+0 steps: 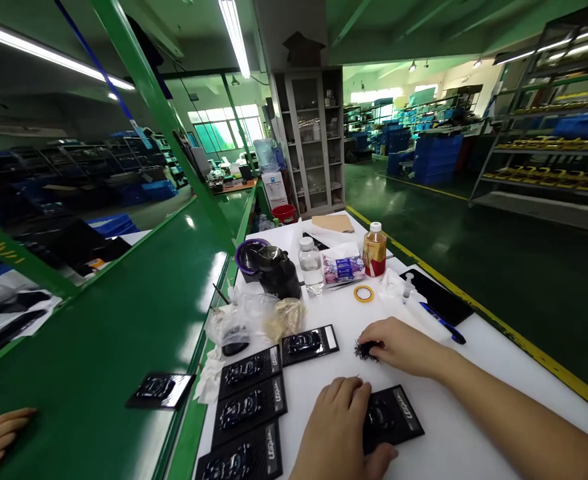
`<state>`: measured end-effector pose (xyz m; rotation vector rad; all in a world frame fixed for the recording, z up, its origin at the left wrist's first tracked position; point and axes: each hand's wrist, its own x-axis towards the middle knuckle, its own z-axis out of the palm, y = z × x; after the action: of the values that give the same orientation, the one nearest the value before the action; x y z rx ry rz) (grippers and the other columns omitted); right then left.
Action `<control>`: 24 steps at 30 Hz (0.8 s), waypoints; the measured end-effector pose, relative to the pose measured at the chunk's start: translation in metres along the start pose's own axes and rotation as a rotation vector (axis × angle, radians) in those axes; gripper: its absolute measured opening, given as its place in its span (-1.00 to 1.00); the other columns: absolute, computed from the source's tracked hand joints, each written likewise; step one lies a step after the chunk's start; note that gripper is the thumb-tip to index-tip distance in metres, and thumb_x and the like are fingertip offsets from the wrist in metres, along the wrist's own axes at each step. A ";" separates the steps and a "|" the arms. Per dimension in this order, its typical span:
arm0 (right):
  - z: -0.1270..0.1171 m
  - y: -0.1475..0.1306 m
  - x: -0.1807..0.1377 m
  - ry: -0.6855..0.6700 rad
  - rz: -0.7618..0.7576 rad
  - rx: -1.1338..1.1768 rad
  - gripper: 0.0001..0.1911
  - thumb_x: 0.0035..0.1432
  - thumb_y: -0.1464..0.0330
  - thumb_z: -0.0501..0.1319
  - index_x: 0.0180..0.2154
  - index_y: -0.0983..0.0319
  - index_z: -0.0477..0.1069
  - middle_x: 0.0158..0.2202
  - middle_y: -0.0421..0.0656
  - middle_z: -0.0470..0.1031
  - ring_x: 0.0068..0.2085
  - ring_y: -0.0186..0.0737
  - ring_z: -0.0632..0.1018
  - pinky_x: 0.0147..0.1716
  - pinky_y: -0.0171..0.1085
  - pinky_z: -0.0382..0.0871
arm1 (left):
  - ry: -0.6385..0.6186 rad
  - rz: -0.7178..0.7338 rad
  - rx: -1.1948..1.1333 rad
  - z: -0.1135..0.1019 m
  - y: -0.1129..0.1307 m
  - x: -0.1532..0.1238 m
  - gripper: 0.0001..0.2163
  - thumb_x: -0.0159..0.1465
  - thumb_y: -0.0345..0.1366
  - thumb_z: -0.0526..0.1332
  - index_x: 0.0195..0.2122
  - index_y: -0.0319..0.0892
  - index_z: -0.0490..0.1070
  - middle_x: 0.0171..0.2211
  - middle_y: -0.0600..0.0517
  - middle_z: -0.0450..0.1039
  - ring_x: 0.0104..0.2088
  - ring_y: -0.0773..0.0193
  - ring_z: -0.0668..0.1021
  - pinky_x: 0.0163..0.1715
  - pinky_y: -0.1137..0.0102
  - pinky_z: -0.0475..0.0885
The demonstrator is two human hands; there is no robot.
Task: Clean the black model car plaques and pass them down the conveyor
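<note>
My left hand lies over the left side of a black blister-pack card, with fingers at its upper edge and thumb near its lower edge. Its fingers are bent around the card, which rests on the white table. Farther up, my right hand has its fingertips pinched together in a little heap of thin black pieces, too small to name. Similar cards lie left of my hands: one black card at the top and several overlapping cards in a column below it.
A co-worker's hand is over the green conveyor belt, where another card lies. The white table also bears a clear bottle, a drink bottle, yellow tape, plastic bags and a blue pen.
</note>
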<state>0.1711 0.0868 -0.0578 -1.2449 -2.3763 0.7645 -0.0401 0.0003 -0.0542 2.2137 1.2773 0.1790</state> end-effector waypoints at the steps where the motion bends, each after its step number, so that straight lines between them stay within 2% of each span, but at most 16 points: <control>1: -0.002 -0.001 -0.002 0.000 -0.002 0.011 -0.63 0.15 0.47 0.17 -0.03 0.21 0.57 -0.04 -0.11 0.60 -0.02 -0.09 0.57 0.08 -0.16 0.37 | -0.038 -0.002 -0.002 0.000 0.001 0.002 -0.30 0.15 0.01 0.29 0.27 -0.21 0.26 0.28 -0.18 0.26 0.25 -0.16 0.28 0.29 -0.03 0.17; 3: -0.007 -0.002 -0.006 -0.003 0.012 0.032 -0.63 0.17 0.44 0.19 0.00 0.21 0.55 -0.02 -0.12 0.60 0.00 -0.09 0.57 0.09 -0.16 0.37 | -0.086 -0.001 -0.003 -0.002 0.002 0.004 -0.30 0.17 0.00 0.27 0.28 -0.24 0.24 0.32 -0.19 0.20 0.31 -0.15 0.23 0.33 -0.04 0.12; 5: -0.012 -0.002 -0.009 -0.010 0.040 0.047 -0.61 0.19 0.41 0.19 0.05 0.21 0.52 0.02 -0.12 0.58 0.01 -0.08 0.56 0.10 -0.15 0.37 | -0.081 0.007 0.006 -0.005 0.003 0.004 -0.33 0.19 -0.02 0.25 0.28 -0.23 0.25 0.32 -0.18 0.20 0.32 -0.14 0.23 0.33 -0.06 0.11; 10: -0.017 -0.001 -0.011 0.005 0.064 0.094 -0.63 0.25 0.39 0.15 0.07 0.22 0.51 0.03 -0.13 0.57 0.01 -0.10 0.56 0.05 -0.19 0.40 | 0.010 0.094 0.104 -0.005 -0.007 0.003 -0.46 0.23 -0.14 0.25 0.21 -0.22 0.32 0.22 -0.17 0.36 0.24 -0.10 0.37 0.25 -0.08 0.28; 13: -0.017 -0.001 -0.010 0.022 0.010 0.108 -0.67 0.26 0.41 0.15 0.01 0.20 0.54 -0.03 -0.14 0.60 -0.03 -0.14 0.58 0.03 -0.22 0.40 | 0.156 0.238 0.180 0.003 -0.023 0.006 -0.51 0.25 -0.08 0.25 0.17 -0.16 0.35 0.15 -0.10 0.46 0.16 -0.06 0.48 0.15 -0.01 0.44; 18: -0.014 -0.003 -0.009 0.117 -0.052 0.039 -0.68 0.24 0.51 0.10 -0.11 0.20 0.58 -0.19 -0.13 0.61 -0.16 -0.19 0.59 -0.11 -0.26 0.41 | 0.385 0.524 0.314 0.020 -0.056 0.019 -0.55 0.27 0.04 0.23 0.08 -0.10 0.38 -0.03 0.02 0.59 -0.03 0.14 0.61 0.01 0.31 0.55; 21: -0.009 -0.002 -0.006 0.141 -0.037 0.012 -0.70 0.19 0.55 0.12 -0.18 0.21 0.58 -0.24 -0.14 0.60 -0.21 -0.20 0.58 -0.17 -0.28 0.40 | 0.493 0.555 0.323 0.036 -0.064 0.026 -0.64 0.34 0.00 0.16 0.04 -0.08 0.40 -0.11 0.05 0.61 -0.09 0.21 0.63 -0.02 0.39 0.54; 24: -0.002 -0.001 -0.001 0.109 -0.024 -0.001 -0.73 0.19 0.53 0.14 -0.22 0.19 0.59 -0.26 -0.15 0.61 -0.22 -0.19 0.59 -0.16 -0.27 0.40 | 0.753 0.522 0.270 0.060 -0.061 0.036 -0.76 0.44 -0.20 0.00 -0.11 -0.08 0.45 -0.26 0.08 0.61 -0.17 0.25 0.62 -0.07 0.42 0.53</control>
<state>0.1726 0.0859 -0.0556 -1.2234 -2.3006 0.6710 -0.0440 0.0292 -0.1425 2.8057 1.0623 1.1933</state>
